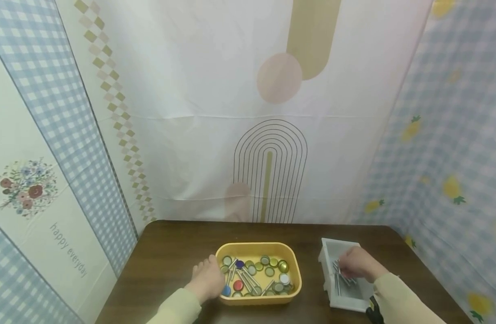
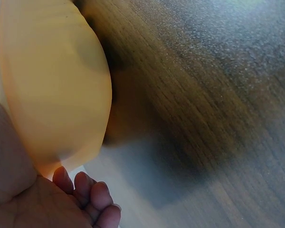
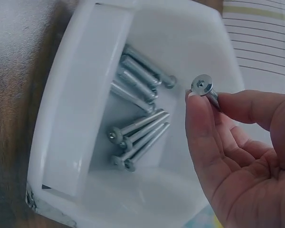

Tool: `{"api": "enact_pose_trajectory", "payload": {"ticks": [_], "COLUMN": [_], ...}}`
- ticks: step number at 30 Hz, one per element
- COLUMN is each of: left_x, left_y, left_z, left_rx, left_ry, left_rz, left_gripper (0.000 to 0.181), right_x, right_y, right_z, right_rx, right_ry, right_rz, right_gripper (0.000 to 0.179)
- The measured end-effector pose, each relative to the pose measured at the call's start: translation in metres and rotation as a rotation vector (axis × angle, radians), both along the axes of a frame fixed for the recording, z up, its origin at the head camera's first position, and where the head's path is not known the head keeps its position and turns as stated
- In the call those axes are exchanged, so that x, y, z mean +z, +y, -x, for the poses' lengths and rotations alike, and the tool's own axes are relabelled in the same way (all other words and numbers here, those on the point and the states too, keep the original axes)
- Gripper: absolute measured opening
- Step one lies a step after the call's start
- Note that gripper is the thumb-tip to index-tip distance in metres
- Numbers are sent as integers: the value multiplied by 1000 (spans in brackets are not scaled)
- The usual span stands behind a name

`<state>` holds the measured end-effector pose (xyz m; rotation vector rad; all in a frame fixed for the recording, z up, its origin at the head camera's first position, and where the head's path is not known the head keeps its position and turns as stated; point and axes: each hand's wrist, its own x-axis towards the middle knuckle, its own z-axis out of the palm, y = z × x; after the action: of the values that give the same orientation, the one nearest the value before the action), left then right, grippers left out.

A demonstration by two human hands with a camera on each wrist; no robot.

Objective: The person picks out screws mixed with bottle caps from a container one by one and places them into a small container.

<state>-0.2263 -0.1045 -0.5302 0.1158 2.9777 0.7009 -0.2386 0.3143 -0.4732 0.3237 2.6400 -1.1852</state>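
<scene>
Over the bin (image 3: 66,109), the right hand (image 3: 247,159) pinches a bolt (image 3: 202,85) (silvery).

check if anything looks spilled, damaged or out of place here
One oddity: a dark, rough-looking patch on a corner of the white bin, unlike its smooth walls; damage or dirt, I can't tell. Nothing looks spilled: loose bolts and bottle caps lie inside the bin and yellow tray.

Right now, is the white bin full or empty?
Neither: several screws lie inside the white bin, leaving much of it bare.
</scene>
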Motion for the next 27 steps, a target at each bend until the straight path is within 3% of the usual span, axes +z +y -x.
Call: {"api": "enact_pose_trajectory", "payload": {"ticks": [12, 27], "left_x": [0, 2], "left_y": [3, 1], "left_z": [0, -2], "left_rx": [8, 13], "left_ry": [4, 13], "left_rz": [8, 16], "left_gripper": [30, 29], "right_x": [-13, -17], "right_y": [2, -1], "right_z": [-1, 0], "right_rx": [8, 15], "right_ry": [-28, -104], "right_rz": [-61, -89], "right_gripper": [13, 5]}}
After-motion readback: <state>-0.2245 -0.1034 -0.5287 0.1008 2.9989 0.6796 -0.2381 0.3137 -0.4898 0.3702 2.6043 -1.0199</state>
